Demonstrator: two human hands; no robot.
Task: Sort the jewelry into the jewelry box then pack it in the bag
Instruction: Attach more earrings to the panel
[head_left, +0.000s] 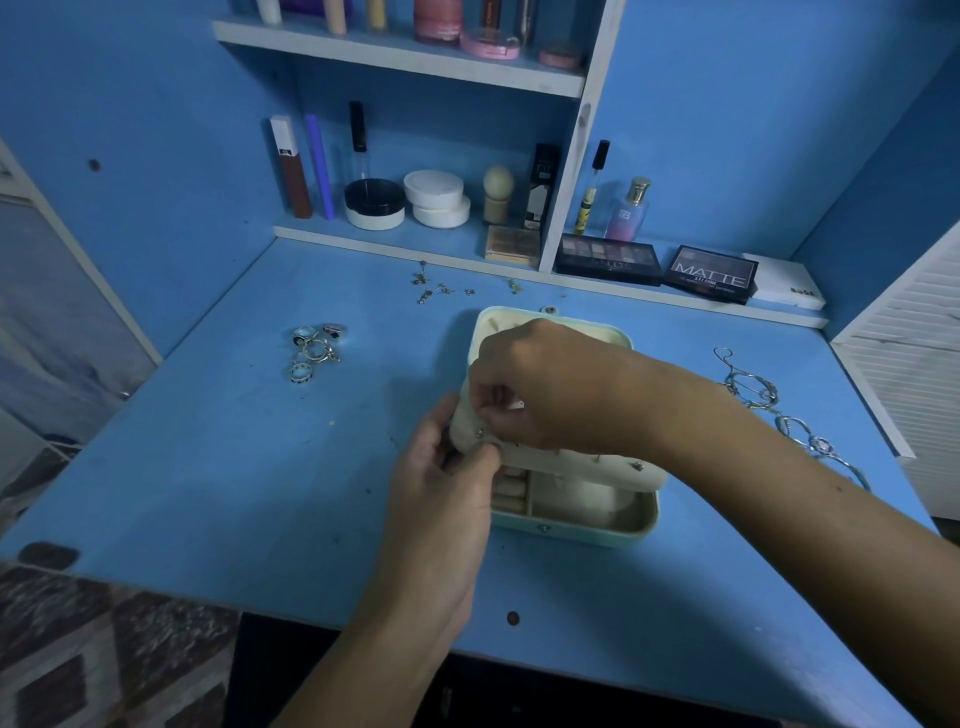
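Two hands are busy at the open jewelry box (571, 514) mid-table (208, 467). The left hand (441, 467) pinches the cream earring flap (571, 465) by its edge, and the right hand (545, 389) has its grip closed on something tiny, probably a stud. The flap looks soft and floppy, so brace it from behind. Further back are rings (314, 351), loose earrings (436, 291), and bracelets (779, 410) off right: light, slippery, pinch them individually.
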